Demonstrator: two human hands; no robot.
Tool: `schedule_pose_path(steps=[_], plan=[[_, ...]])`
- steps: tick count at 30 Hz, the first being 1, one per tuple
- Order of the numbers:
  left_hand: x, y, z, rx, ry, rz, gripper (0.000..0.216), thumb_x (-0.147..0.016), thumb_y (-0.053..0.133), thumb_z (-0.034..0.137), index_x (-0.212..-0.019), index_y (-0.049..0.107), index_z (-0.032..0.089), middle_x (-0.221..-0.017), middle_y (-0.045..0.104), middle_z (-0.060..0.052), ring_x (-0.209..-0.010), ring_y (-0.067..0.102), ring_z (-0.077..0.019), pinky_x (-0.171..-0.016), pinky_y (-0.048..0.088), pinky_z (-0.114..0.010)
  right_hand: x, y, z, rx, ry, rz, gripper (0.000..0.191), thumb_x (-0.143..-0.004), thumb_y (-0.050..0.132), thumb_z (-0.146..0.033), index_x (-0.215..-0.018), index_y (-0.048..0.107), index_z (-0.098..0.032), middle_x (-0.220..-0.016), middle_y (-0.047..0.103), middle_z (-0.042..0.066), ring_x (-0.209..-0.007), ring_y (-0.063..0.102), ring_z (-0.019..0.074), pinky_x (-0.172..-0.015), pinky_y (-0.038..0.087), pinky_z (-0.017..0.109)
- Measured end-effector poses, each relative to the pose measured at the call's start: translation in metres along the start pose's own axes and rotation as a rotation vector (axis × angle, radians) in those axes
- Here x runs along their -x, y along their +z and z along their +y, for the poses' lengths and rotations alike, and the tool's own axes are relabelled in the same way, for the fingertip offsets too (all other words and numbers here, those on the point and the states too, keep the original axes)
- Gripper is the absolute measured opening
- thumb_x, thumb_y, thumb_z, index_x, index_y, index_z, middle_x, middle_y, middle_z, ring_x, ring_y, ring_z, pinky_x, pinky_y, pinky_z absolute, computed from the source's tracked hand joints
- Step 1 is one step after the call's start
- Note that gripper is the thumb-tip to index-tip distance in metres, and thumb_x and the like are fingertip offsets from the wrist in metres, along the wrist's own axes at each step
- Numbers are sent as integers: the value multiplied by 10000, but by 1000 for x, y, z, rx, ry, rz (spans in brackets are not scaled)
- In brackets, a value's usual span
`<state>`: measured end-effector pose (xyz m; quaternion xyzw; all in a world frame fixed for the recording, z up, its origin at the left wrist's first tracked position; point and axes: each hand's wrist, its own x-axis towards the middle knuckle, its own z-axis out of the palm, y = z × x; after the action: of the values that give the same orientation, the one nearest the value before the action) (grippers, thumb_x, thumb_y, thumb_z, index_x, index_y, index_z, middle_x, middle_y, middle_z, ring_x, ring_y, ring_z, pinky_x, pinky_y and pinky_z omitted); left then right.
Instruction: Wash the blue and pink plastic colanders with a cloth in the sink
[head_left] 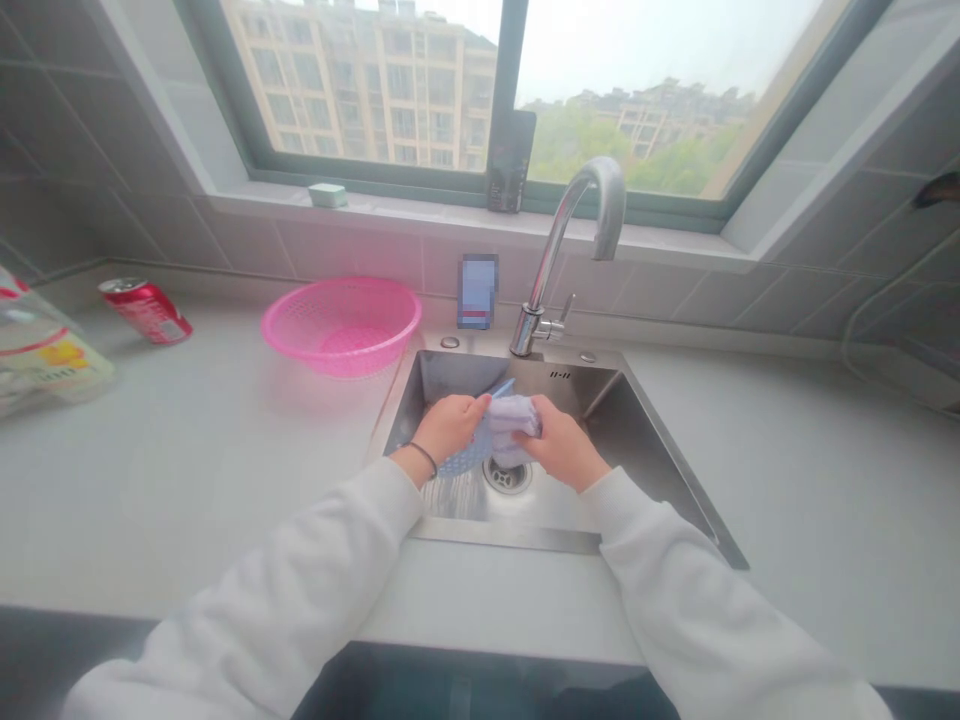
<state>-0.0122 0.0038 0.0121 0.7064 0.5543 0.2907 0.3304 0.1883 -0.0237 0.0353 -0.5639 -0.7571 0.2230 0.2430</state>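
A folded, pale lavender-white cloth is held between my two hands over the sink. My right hand is closed around its right end, with the thumb at the near side. My left hand pinches at the cloth's left edge; its lower fingers are partly hidden. Below and behind the left hand lies a light blue basket with holes, its rim slanting up to the right behind the cloth. Just under the cloth the round drain shows in the steel basin.
A chrome faucet arches behind the sink. On the left counter stand a pink basket, a tilted red can and a clear package. A blurred phone-like object leans against the wall; a pale green block sits on the sill.
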Motion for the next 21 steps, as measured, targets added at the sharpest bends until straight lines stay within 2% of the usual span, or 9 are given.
schedule_pose_path(steps=[5,10,14,17,21], plan=[[0,-1,-4,143,-10,0,678,-925,231,707,-580,496,188,-494,510,3,-495,507,-149,-515,315,-281,2,4,-7,-29,-187,-112,130,-749,627,-243,-819,525,-205,-715,569,-32,-655,520,135,-619,344,240],[-1,-1,-5,180,-13,-10,687,-908,207,744,-592,471,194,-484,488,11,-454,503,-138,-495,337,-275,-12,-4,14,-102,-98,32,162,-753,611,-241,-908,597,-198,-783,633,-11,-698,557,151,-654,388,254],[-1,-1,-4,218,-20,-36,655,-909,244,735,-621,475,195,-504,489,21,-423,503,-130,-475,349,-273,-22,-8,30,-44,21,172,233,-746,611,-215,-977,638,-202,-854,677,12,-777,593,184,-700,413,278],[-1,0,-4,211,-36,-23,641,-918,259,717,-622,483,194,-495,489,21,-416,510,-134,-462,344,-272,-19,-6,27,-44,-15,170,262,-744,612,-205,-1003,652,-207,-875,692,13,-790,603,186,-717,425,282],[-2,2,-9,215,-28,-3,641,-927,260,697,-616,496,190,-501,514,11,-415,504,-130,-457,342,-267,-5,1,5,-134,-158,75,236,-765,616,-228,-995,660,-202,-867,698,9,-756,599,166,-691,434,265]])
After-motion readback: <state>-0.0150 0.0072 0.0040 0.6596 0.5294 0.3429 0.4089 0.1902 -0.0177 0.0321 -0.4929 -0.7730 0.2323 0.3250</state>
